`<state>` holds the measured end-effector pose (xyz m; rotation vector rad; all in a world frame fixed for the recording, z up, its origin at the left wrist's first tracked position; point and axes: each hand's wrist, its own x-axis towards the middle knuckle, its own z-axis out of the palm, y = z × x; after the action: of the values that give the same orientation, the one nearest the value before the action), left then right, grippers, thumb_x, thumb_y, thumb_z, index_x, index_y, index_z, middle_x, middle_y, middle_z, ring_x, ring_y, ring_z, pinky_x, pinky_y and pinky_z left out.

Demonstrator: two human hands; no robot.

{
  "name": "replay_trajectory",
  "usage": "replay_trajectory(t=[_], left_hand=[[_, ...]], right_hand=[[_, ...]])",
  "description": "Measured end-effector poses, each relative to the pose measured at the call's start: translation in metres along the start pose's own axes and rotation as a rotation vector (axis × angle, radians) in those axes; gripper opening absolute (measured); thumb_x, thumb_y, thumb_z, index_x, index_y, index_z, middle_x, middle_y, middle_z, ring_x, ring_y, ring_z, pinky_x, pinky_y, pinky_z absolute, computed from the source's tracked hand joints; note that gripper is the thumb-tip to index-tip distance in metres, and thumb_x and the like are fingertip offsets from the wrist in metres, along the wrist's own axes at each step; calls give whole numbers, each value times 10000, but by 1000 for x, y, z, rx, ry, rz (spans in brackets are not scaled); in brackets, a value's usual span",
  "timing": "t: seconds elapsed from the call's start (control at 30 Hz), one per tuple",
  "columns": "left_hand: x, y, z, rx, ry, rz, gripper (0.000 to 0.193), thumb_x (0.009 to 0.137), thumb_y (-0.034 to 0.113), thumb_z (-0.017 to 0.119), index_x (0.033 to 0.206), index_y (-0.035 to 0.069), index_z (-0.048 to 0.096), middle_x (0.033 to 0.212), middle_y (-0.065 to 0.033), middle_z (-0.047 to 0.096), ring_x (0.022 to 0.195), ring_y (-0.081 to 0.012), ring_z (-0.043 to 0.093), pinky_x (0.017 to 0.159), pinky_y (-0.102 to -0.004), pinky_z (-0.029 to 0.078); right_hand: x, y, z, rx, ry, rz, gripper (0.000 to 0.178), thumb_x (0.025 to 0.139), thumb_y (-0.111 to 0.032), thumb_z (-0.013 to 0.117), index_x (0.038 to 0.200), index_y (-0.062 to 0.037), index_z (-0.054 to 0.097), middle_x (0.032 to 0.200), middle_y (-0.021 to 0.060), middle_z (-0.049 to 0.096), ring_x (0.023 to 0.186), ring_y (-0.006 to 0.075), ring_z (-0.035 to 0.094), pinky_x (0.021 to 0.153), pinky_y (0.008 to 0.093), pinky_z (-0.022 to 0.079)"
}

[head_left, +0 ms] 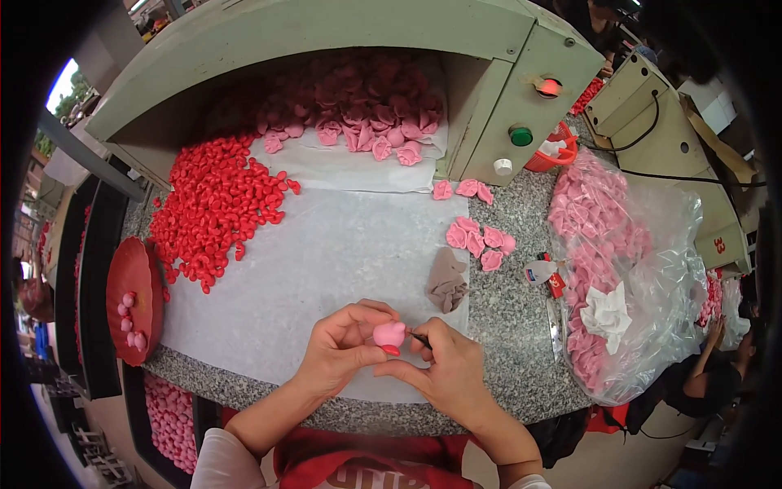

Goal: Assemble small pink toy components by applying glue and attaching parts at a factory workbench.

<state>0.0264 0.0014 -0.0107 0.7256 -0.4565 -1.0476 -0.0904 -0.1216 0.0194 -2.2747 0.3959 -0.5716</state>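
Observation:
Over the near edge of the white sheet (326,269), my left hand (338,342) pinches a small pink piece with rounded bumps (389,333). A red part (392,350) shows at its underside. My right hand (452,367) is closed on a slim dark tool (420,339), whose tip meets the pink piece's right side. The thumbs of both hands point toward each other beneath the piece. Just beyond my right hand lies a crumpled grey-brown cloth (447,281). Several loose pink shell-like pieces (481,235) are scattered farther back on the granite and sheet.
A pale green machine housing (326,33) arches over a heap of pink pieces (366,102). Small red pieces (216,204) are piled at left, beside a red dish (122,281). A clear bag of pink pieces (599,220) and a small bottle (539,272) stand right.

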Motion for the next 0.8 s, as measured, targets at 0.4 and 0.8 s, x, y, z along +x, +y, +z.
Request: replay_trajectory(t=[0.4, 0.8], left_hand=[[0, 3, 5, 146, 104, 29, 346, 688, -54, 672, 1021, -19, 585, 1077, -139, 505, 958, -242, 557, 810, -343, 507], [0, 7, 7, 167, 121, 16, 354, 672, -44, 691, 1013, -13, 603, 1074, -136, 515, 960, -247, 558, 815, -351, 490]], right_hand=[[1, 0, 1, -68, -10, -38, 530, 591, -449, 768, 783, -38, 495, 608, 49, 534, 522, 179, 561, 444, 283, 448], [-1, 2, 3, -85, -26, -36, 529, 598, -456, 757, 773, -42, 479, 608, 46, 533, 530, 189, 566, 449, 293, 448]])
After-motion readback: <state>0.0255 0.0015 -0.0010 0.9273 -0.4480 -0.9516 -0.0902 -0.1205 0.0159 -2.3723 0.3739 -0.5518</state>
